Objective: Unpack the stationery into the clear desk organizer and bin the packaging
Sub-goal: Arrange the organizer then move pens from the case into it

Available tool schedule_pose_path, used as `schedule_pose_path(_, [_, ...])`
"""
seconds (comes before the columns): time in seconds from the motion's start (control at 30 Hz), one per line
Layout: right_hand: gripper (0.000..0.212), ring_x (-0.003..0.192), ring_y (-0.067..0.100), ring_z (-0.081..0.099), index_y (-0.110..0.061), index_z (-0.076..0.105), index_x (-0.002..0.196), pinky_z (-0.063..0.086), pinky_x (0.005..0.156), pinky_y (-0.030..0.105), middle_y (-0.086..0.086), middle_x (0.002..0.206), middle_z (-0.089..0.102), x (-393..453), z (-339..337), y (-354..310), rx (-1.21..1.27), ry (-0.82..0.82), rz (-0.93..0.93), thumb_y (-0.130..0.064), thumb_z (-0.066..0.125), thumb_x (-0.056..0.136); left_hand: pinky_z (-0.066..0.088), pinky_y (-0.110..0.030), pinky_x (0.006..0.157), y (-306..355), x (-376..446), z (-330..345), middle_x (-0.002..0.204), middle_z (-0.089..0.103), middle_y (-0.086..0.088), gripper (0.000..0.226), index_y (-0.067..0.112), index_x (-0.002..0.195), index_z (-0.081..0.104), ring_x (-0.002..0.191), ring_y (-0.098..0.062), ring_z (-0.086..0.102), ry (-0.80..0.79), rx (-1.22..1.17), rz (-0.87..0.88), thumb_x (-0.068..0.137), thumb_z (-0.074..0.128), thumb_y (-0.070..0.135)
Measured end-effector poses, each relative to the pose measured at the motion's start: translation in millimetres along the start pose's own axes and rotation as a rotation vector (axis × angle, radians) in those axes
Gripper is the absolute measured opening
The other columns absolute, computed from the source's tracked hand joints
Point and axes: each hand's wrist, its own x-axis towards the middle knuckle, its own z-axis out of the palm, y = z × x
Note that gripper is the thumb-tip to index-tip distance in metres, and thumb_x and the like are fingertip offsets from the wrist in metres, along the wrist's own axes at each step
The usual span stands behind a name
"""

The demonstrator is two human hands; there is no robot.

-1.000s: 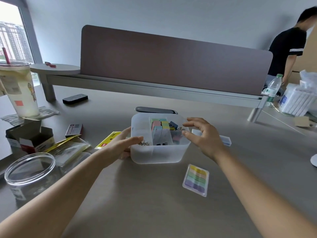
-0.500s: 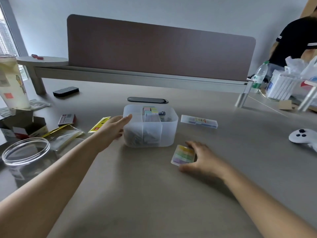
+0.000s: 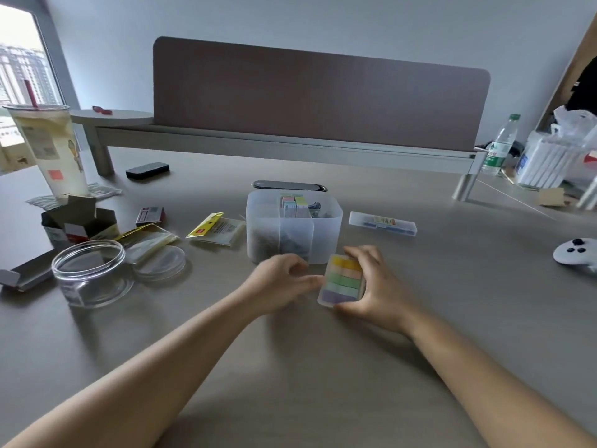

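- My right hand (image 3: 376, 286) has its fingers and thumb curled round the pack of coloured index tabs (image 3: 343, 280), gripping its far and near ends and holding it tilted up off the desk (image 3: 323, 367), just in front of the clear desk organizer (image 3: 292, 232).
- My left hand (image 3: 279, 284) is beside the pack with its fingers loosely bent and nothing in them; a fingertip reaches the pack's left edge, though blur keeps me from saying whether it truly touches.
- I judge the step in hand to be opening this pack: the tabs sit inside a clear plastic case, not yet in the organizer.
- The next move likely calls for my left fingers to find a seam or flap on the case while the right keeps it steady, then lift the tabs out and drop them into a free compartment.
- The organizer already holds pastel sticky-note blocks at the back and dark clips in front.
- A long clear pen box (image 3: 382, 223) lies unopened to the organizer's right.
- To the left lie spent wrappers: a yellow-headed plastic bag (image 3: 215, 228), an opened cardboard box (image 3: 79, 221), an empty clear jar (image 3: 92, 273) with its lid (image 3: 160, 262) beside it.
- The desk is a grey-beige laminate with a brown divider panel (image 3: 319, 92) behind it, a window to the left, an iced drink cup (image 3: 51, 150), and a white game controller (image 3: 576, 255) on the right.
- I see no bin in view.
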Motion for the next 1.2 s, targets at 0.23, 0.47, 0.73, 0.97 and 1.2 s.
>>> schedule_pose_path(0.23, [0.083, 0.111, 0.005, 0.032, -0.013, 0.032, 0.133, 0.017, 0.081, -0.012, -0.009, 0.117, 0.025, -4, 0, -5, 0.016, 0.051, -0.047, -0.027, 0.078, 0.066, 0.031, -0.012, 0.051, 8, 17, 8, 0.063, 0.05, 0.005, 0.007, 0.005, 0.079, 0.067, 0.06, -0.007, 0.041, -0.145, -0.106, -0.005, 0.079, 0.065, 0.012])
schedule_pose_path(0.47, [0.022, 0.082, 0.018, 0.055, -0.021, 0.058, 0.091, 0.048, 0.082, 0.039, -0.001, 0.083, 0.059, 10, -11, -9, 0.372, 0.13, 0.076, -0.006, 0.067, 0.077, 0.031, -0.015, 0.055, 3, 23, -6, 0.066, 0.051, 0.002, 0.02, 0.014, 0.063, 0.055, 0.062, -0.008, 0.041, -0.046, -0.131, 0.088, 0.078, 0.064, 0.006])
schedule_pose_path(0.73, [0.019, 0.065, 0.013, 0.047, -0.015, 0.052, 0.086, 0.039, 0.062, 0.014, -0.01, 0.07, 0.052, 40, -35, -17, 0.325, 0.518, 0.007, 0.001, 0.06, 0.079, 0.033, -0.022, 0.083, -2, 18, -36, 0.118, 0.053, -0.003, 0.046, 0.013, 0.115, 0.057, 0.108, -0.018, 0.045, 0.427, 0.013, 0.269, 0.073, 0.07, 0.026])
schedule_pose_path(0.97, [0.028, 0.063, 0.0, 0.046, -0.002, 0.048, 0.106, 0.035, 0.053, 0.002, -0.008, 0.076, 0.049, 69, -40, -31, 0.187, 0.65, -0.037, 0.0, 0.058, 0.08, 0.016, -0.039, 0.113, -32, 28, -52, 0.154, 0.014, -0.004, 0.071, 0.024, 0.139, 0.029, 0.141, -0.024, 0.01, 0.323, 0.193, 0.029, 0.078, 0.063, 0.039])
schedule_pose_path(1.2, [0.031, 0.069, 0.021, 0.049, -0.005, 0.049, 0.11, 0.037, 0.063, 0.026, -0.007, 0.071, 0.048, 83, -36, -31, 0.028, 0.498, -0.049, -0.004, 0.059, 0.081, 0.028, -0.031, 0.104, -33, 35, -47, 0.148, 0.031, -0.005, 0.078, 0.021, 0.141, 0.025, 0.135, -0.021, 0.03, 0.316, -0.033, 0.023, 0.076, 0.067, 0.035])
